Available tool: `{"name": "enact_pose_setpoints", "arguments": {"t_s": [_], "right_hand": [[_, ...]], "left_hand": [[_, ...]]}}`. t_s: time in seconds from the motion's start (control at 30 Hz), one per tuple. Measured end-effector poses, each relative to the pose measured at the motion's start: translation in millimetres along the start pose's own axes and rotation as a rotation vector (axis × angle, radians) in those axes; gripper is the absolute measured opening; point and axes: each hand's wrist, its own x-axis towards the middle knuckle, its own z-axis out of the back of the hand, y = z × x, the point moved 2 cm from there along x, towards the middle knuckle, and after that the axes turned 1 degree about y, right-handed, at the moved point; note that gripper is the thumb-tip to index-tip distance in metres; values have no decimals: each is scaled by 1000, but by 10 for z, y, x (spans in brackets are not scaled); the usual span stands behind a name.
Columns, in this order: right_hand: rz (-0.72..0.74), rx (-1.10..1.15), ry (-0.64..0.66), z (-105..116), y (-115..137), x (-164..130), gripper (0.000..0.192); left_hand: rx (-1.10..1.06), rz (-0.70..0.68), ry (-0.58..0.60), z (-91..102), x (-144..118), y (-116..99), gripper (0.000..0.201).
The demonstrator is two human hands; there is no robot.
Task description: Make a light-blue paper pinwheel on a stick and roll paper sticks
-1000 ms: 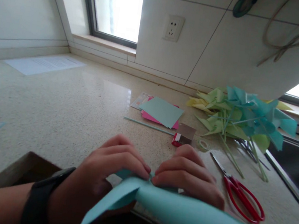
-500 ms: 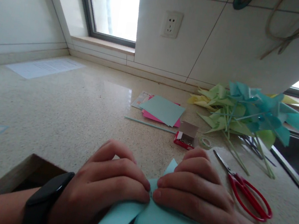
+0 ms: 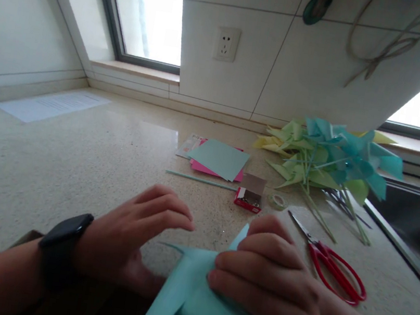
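Note:
A light blue paper pinwheel (image 3: pixel 196 287), with its corners curled in toward the middle, lies at the near edge of the counter. My right hand (image 3: pixel 271 277) grips it near its centre, fingers bent together over the folded paper. Its thumb is hidden. Just left of the paper is my left hand (image 3: pixel 138 241), fingers and thumb apart, holding nothing. A dark watch is on that wrist. Red-handled scissors (image 3: pixel 330 265) lie to the right of my right hand, blades partly closed.
Beyond my hands are a small red box (image 3: pixel 249 199), a roll of tape (image 3: pixel 277 202), a thin stick (image 3: pixel 199 179) and stacked coloured paper (image 3: pixel 219 159). Several finished pinwheels (image 3: pixel 332 155) lie at the right, beside a sink (image 3: pixel 417 220). A printed sheet (image 3: pixel 52 105) lies far left.
My left hand has let go of the paper and moved left, its fingers opening. My right hand still grips the pinwheel. The view has shifted slightly.

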Motion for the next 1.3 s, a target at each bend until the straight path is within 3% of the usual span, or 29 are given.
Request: {"name": "enact_pose_setpoints", "arguments": {"t_s": [0.07,0.17,0.4,0.5,0.6,0.7,0.8,1.13,1.3], "right_hand": [[13,-70,-22,26,-138,-17,27],[17,-148,-57,46,-305,-43,26],[99,-189,-135,66,-330,-68,24],[7,-237,-176,140,-440,-132,15],[-145,-276,-350,197,-611,-204,16],[-301,-340,-522,202,-754,-243,20],[-399,-356,-595,178,-848,-259,20],[-497,-342,-619,122,-979,-312,12],[-501,-333,-621,109,-977,-313,11]], "left_hand": [[37,124,12,-33,39,123,22],[98,247,9,-105,159,283,12],[213,77,135,-316,693,667,23],[261,78,167,-390,824,822,23],[297,101,186,-461,839,924,17],[323,120,212,-517,803,956,24],[336,138,228,-528,781,936,17],[353,218,134,-307,582,892,5],[340,192,26,-156,432,749,3]]}}
